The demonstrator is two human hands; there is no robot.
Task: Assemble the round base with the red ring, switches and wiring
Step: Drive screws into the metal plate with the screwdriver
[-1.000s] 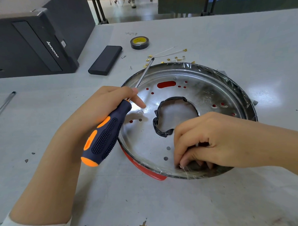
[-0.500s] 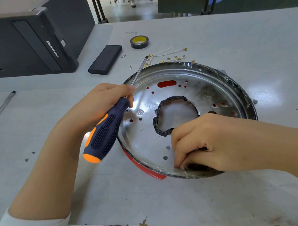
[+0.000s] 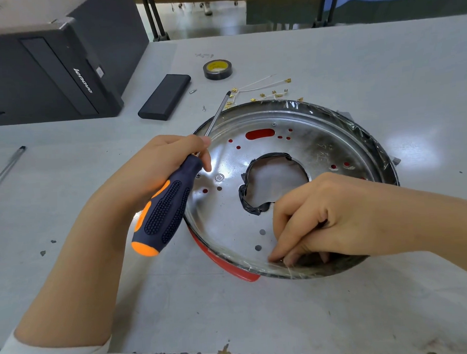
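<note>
One shiny round base [image 3: 319, 135], taped centre hole, red ring [image 3: 222, 263] beneath.

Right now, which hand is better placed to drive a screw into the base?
Left. The left hand already grips the screwdriver, while the right hand is busy at the round base near rim.

Silver base [image 3: 319, 135], red ring [image 3: 220, 260]; screwdriver [image 3: 164, 214] navy-orange (dotted texture); tape roll [image 3: 217, 69] black, yellow core.
</note>
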